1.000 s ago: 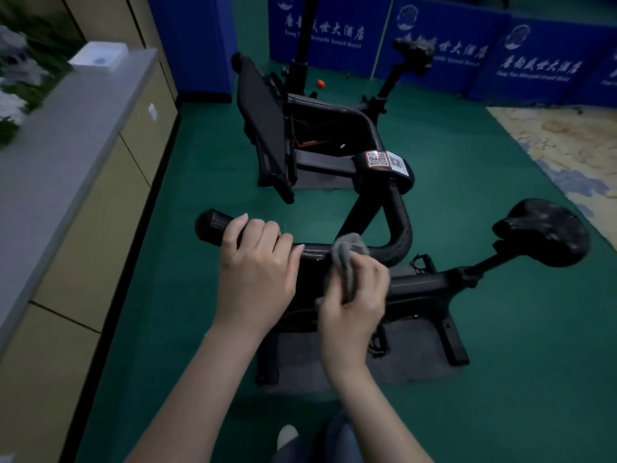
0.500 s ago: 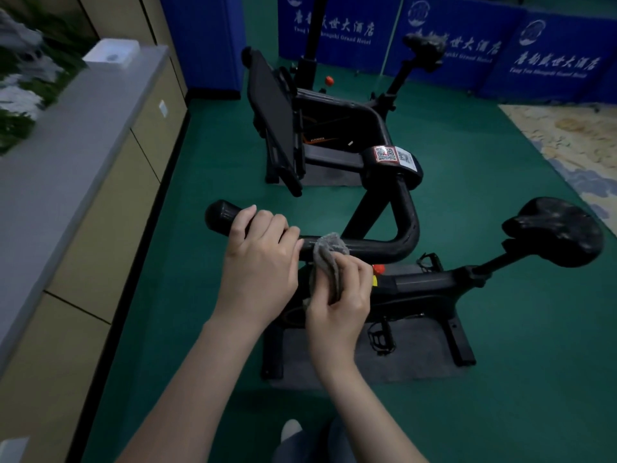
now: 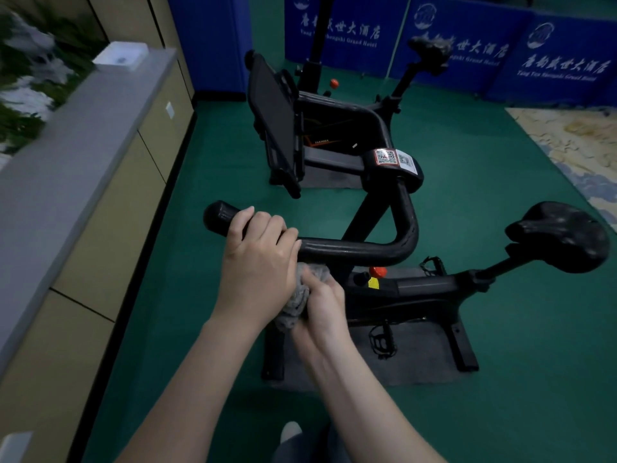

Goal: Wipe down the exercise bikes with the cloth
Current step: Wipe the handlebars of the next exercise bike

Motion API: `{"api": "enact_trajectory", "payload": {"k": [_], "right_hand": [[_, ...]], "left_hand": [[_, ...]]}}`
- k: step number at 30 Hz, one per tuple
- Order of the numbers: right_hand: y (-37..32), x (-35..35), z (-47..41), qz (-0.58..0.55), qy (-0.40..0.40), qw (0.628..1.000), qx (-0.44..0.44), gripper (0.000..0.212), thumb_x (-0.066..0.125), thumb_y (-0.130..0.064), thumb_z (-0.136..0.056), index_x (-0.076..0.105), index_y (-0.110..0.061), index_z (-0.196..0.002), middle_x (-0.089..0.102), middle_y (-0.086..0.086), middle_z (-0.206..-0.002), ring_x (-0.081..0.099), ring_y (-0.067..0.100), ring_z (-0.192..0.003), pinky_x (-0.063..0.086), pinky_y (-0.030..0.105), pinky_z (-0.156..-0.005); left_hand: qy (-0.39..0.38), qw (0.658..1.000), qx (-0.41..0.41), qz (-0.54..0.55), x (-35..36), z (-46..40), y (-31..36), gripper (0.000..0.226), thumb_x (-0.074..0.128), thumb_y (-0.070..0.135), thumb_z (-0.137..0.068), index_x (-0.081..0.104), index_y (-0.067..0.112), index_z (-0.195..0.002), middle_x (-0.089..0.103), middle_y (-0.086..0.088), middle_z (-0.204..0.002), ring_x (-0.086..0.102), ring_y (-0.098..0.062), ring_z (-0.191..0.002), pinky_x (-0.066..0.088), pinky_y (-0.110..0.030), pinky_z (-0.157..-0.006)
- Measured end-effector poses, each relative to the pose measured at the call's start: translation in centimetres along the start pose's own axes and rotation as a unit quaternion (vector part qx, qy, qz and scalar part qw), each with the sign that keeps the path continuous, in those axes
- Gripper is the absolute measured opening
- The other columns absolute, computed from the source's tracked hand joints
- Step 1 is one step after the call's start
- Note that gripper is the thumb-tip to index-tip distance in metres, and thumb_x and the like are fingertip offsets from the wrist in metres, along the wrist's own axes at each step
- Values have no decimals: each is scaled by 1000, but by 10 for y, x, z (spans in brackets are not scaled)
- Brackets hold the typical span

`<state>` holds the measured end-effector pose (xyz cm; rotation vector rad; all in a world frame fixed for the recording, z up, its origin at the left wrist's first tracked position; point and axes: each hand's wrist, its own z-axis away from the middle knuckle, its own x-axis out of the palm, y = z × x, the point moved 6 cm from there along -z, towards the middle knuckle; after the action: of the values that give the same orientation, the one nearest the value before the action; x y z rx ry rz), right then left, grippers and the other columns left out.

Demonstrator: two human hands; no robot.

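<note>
A black exercise bike [image 3: 417, 289] stands just in front of me on a grey mat, its saddle [image 3: 561, 238] off to the right. My left hand [image 3: 257, 262] grips the near handlebar [image 3: 350, 250] close to its rounded end. My right hand [image 3: 320, 302] holds a bunched grey cloth [image 3: 297, 295] just below the bar, tucked partly behind my left hand. A second black exercise bike [image 3: 320, 128] stands farther back.
A long grey-topped cabinet [image 3: 83, 135] runs along the left, with a white box [image 3: 120, 56] and plants on it. Blue banner panels [image 3: 460, 45] close off the back. Green floor [image 3: 500, 155] surrounds both bikes; a patterned rug [image 3: 577, 145] lies at right.
My right hand has slid the cloth leftward along the handlebar and dropped below it, ending up under my left hand. My left hand has kept its grip on the bar.
</note>
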<state>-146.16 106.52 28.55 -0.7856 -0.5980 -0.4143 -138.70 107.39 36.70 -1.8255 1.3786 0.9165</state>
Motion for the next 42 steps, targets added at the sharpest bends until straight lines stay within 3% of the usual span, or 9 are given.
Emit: {"api": "enact_trajectory", "payload": {"k": [5,8,11,16,22,27,33,38,42], "right_hand": [[-14,-11,-1,30,8,999,-27,14,46,4,-95,53,4,-107,62,25,-97,65,31,-85,51,48,-86],[-30,-37,-4,59,73,989,-111,16,52,-1,-95,52,2,-110,64,25,-107,65,35,-95,49,54,-96],[-26,-42,1,130,108,975,-142,25,59,-10,-93,48,-6,-115,64,24,-112,65,35,-102,51,52,-94],[-15,-28,5,209,88,962,-149,21,64,-13,-89,50,-10,-105,64,14,-100,65,24,-91,54,41,-85],[-59,-66,8,191,207,917,-282,20,69,-16,-86,51,-10,-87,59,13,-86,57,19,-79,50,39,-77],[-52,-48,9,238,179,896,-330,28,69,-14,-86,44,-17,-75,48,-2,-72,46,10,-67,43,33,-69],[-83,-83,6,210,242,883,-343,25,71,-15,-84,47,-20,-78,56,8,-80,53,18,-73,49,40,-75],[-78,-63,12,260,187,876,-361,28,69,-12,-85,45,-20,-74,53,2,-69,49,13,-65,45,36,-65],[-83,-71,13,281,201,868,-356,24,71,-15,-83,48,-21,-77,58,2,-74,53,15,-69,48,39,-71]], "left_hand": [[3,1000,7,-3,1,1,0,24,45,25,-95,68,17,-93,63,1,-91,57,-23,-96,18,-36,-108],[5,1000,2,3,1,1,0,23,46,25,-94,68,17,-93,62,1,-90,57,-23,-95,17,-35,-108],[7,1000,-3,3,1,1,0,23,47,24,-93,68,16,-92,63,0,-89,57,-24,-94,17,-35,-108],[4,1000,1,-11,1,0,0,23,46,24,-94,68,16,-92,63,0,-89,58,-25,-94,19,-36,-107],[4,1000,-5,-4,0,1,1,24,45,24,-95,68,16,-91,63,-1,-89,57,-25,-93,19,-37,-107],[3,1000,-7,-3,-1,0,2,27,43,24,-95,68,15,-92,63,-2,-89,57,-26,-94,20,-38,-107],[-4,1000,-3,-8,0,2,1,29,41,24,-96,69,14,-94,63,-3,-90,57,-27,-95,20,-40,-107],[3,998,-62,14,-4,-4,11,30,44,24,-95,70,12,-87,65,-4,-89,56,-27,-98,17,-44,-112],[-6,995,-43,87,3,-10,39,27,46,27,-94,69,12,-94,64,-3,-93,57,-25,-99,20,-45,-114]]}}
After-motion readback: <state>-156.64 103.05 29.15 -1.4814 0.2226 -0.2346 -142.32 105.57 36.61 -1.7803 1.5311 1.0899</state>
